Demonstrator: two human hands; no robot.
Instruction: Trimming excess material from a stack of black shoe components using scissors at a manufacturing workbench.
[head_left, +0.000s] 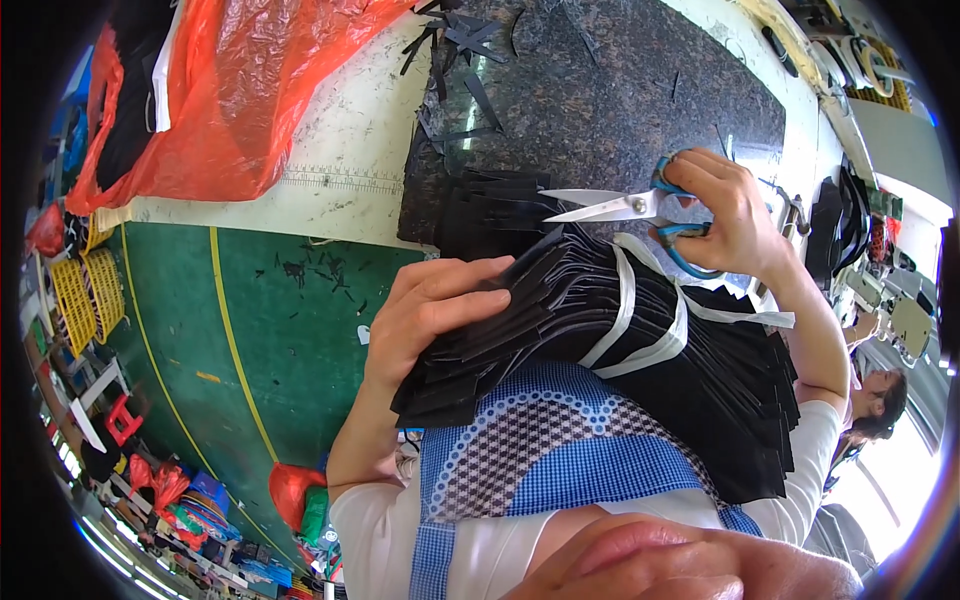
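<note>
A thick bundle of thin black strips or panels (720, 390), apparently fabric or leather, leans against my apron at the table's near edge. A knotted white band (622, 310) is tied round it. My left hand (430, 310) grips the left end of the bundle, its fingers laid over the layered edges. My right hand (735, 215) holds scissors (610, 206) by their blue handles. The blades are parted and point left, just above the fanned layers. More black pieces (500, 205) lie beside the blade tips, on the near edge of a dark stone slab (600, 110).
Black offcuts (470, 40) are scattered on the slab's left side. A red plastic bag (240, 90) with black material lies on the white tabletop (350, 140), near a printed ruler scale. Yellow baskets (88, 300) stand left on the green floor (300, 370). Another person (875, 400) is at far right.
</note>
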